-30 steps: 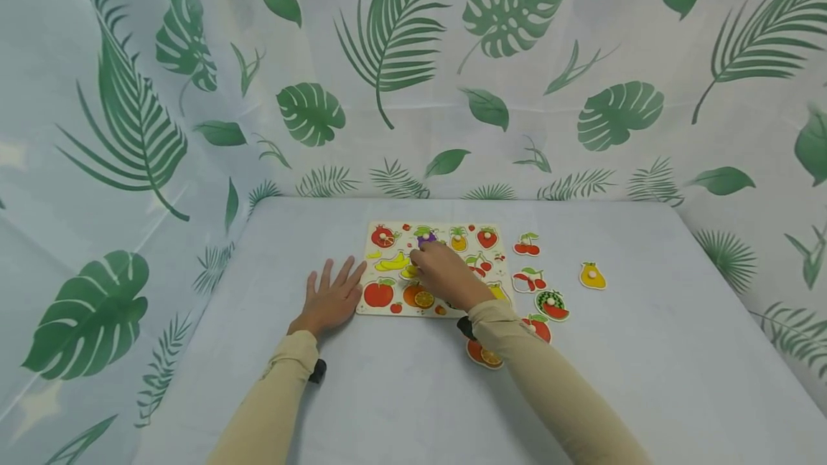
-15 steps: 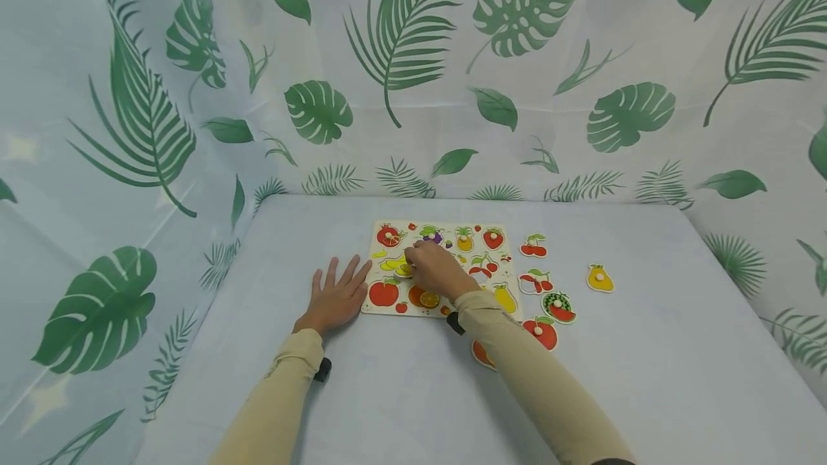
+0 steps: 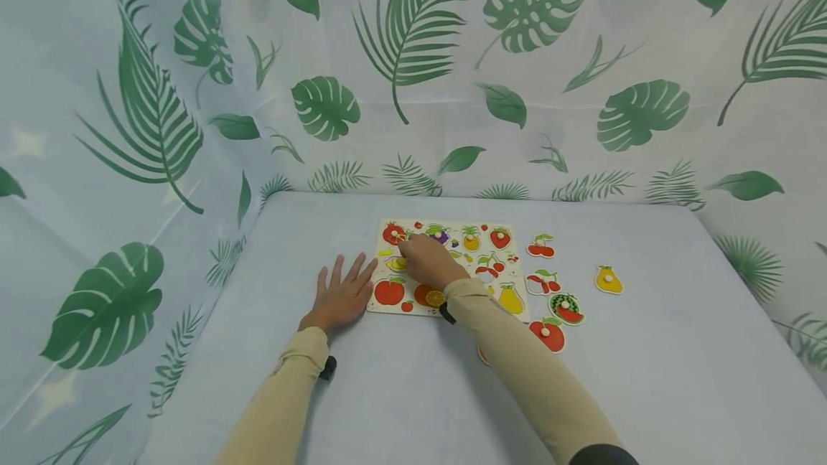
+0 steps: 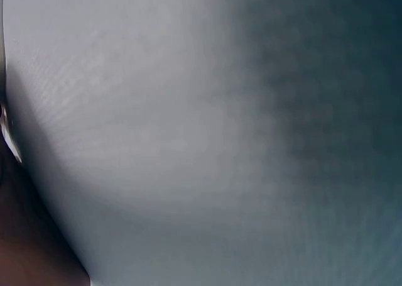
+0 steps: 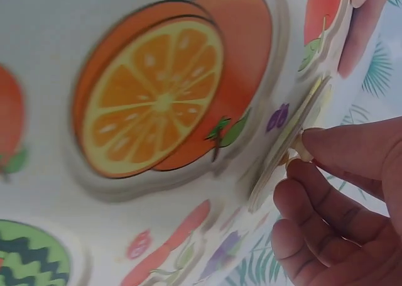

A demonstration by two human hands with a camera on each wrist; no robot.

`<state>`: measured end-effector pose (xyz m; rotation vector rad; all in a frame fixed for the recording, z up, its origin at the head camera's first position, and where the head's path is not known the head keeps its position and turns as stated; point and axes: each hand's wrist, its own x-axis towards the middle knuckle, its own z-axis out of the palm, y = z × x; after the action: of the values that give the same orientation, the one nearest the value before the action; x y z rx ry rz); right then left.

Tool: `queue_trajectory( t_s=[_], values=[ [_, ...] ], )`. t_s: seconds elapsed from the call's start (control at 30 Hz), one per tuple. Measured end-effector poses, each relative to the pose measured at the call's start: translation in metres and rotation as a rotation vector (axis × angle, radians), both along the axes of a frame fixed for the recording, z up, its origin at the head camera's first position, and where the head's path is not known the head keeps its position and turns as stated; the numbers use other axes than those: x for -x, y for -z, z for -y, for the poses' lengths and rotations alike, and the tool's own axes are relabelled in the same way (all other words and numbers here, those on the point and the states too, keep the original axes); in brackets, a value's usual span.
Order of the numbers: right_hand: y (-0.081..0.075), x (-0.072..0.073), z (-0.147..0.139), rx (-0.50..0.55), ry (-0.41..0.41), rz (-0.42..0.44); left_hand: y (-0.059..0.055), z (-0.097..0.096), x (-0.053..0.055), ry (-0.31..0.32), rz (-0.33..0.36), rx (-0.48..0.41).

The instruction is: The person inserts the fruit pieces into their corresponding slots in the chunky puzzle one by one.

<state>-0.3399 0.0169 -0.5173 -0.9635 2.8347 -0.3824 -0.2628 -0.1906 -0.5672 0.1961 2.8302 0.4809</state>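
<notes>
My right hand (image 3: pixel 429 260) pinches the small knob of a yellow banana puzzle piece (image 3: pixel 396 264) over the left middle of the fruit puzzle board (image 3: pixel 388 307). In the right wrist view, that banana piece (image 5: pixel 273 160) appears nearly edge-on, tilted against the board, with thumb and forefinger at its knob. My left hand (image 3: pixel 339 296) lies flat with fingers spread, its fingertips at the board's left edge. Only a dark sliver of skin shows in the left wrist view.
Right of the board lie loose knobbed pieces: cherries (image 3: pixel 540 246), a watermelon (image 3: pixel 566 308), a red fruit (image 3: pixel 547 336) and a yellow pear (image 3: pixel 609 280). My right forearm partly covers another piece. A leaf-print curtain (image 3: pixel 452 120) stands behind the table.
My right hand has moved left across the board with the banana piece, onto the printed bananas. My left hand stays in place. The head view has shifted slightly.
</notes>
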Motion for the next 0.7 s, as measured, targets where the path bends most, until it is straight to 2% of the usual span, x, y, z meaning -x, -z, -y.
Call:
queue_trajectory(
  t_s=[0.17, 0.27, 0.5, 0.7],
  values=[
    [0.001, 0.004, 0.007, -0.022, -0.010, 0.003, 0.008, 0.002, 0.004, -0.008, 0.000, -0.005],
    [0.002, 0.005, 0.009, -0.015, -0.009, 0.006, 0.009, 0.002, 0.005, -0.010, 0.006, 0.002],
    [0.004, 0.004, 0.012, 0.007, 0.008, 0.037, 0.000, 0.000, 0.001, -0.010, 0.009, -0.002],
    [0.003, 0.003, 0.015, -0.001, 0.026, 0.054, 0.001, 0.000, 0.000, -0.008, -0.002, 0.011]
  ],
)
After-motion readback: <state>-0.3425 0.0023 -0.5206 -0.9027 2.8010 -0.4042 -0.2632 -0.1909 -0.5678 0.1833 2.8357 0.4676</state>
